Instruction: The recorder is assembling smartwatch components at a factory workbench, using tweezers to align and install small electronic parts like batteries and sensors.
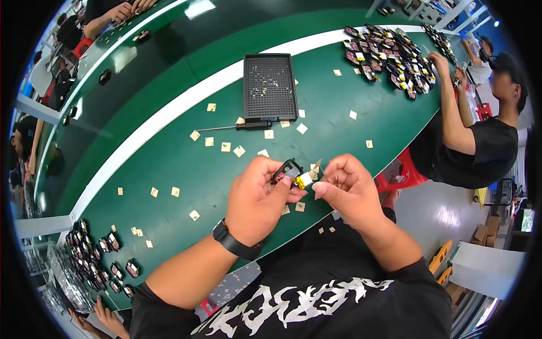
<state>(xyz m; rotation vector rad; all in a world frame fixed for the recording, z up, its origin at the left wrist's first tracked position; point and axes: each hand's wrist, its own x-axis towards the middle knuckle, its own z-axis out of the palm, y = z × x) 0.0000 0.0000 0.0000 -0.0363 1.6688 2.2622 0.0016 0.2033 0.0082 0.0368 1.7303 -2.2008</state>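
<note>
My left hand (pixel 257 195) is closed around a small black plastic housing (pixel 289 169), its thumb pressed over the open side. A small silver-white battery (pixel 305 180) with yellow tape sticks out of the housing toward my right hand. My right hand (pixel 351 192) has thumb and forefinger brought together just right of the battery. Whatever lies between those fingertips is too small to make out. A thin tan sliver (pixel 318 166) shows beside them, and I cannot tell whether they touch it. Several cream paper squares (pixel 239 151) lie scattered around my hands.
Ahead on the green table (pixel 186 152) lies a black gridded tray (pixel 247 85) with small bits in it. A screwdriver (pixel 257 126) rests at its near edge. Piles of similar housings lie far right (pixel 395 56) and near left (pixel 84 254). A co-worker (pixel 480 124) sits at right.
</note>
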